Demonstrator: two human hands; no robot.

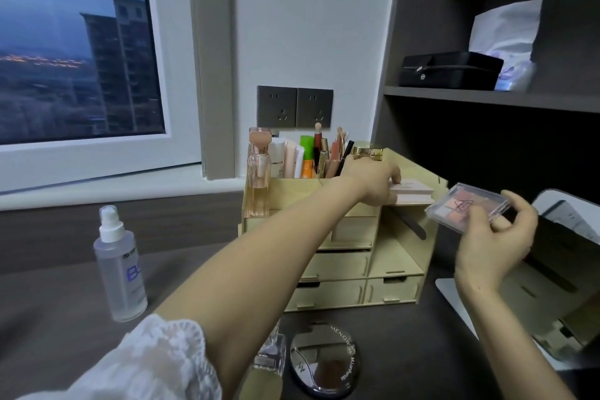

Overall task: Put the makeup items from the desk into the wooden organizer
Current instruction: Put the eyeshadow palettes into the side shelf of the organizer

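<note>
The pale wooden organizer (344,266) stands mid-desk with drawers below and open slots on top holding tubes and brushes (311,156). My left hand (373,185) reaches over its top right shelf, fingers resting on a flat pink palette box (414,193) that lies there. My right hand (496,243) holds a clear-lidded eyeshadow palette (467,208), tilted, just right of the organizer. A clear spray bottle (118,266) stands at the left on the desk. Near the front edge lie a round compact (324,364) and a glass bottle (271,354), partly hidden by my left arm.
A tall perfume bottle (258,178) stands at the organizer's left end. A standing mirror (552,286) leans at the right. Above it, a dark shelf carries a black case (451,70) and a white bag (506,39). Wall sockets (294,106) and a window (74,42) are behind.
</note>
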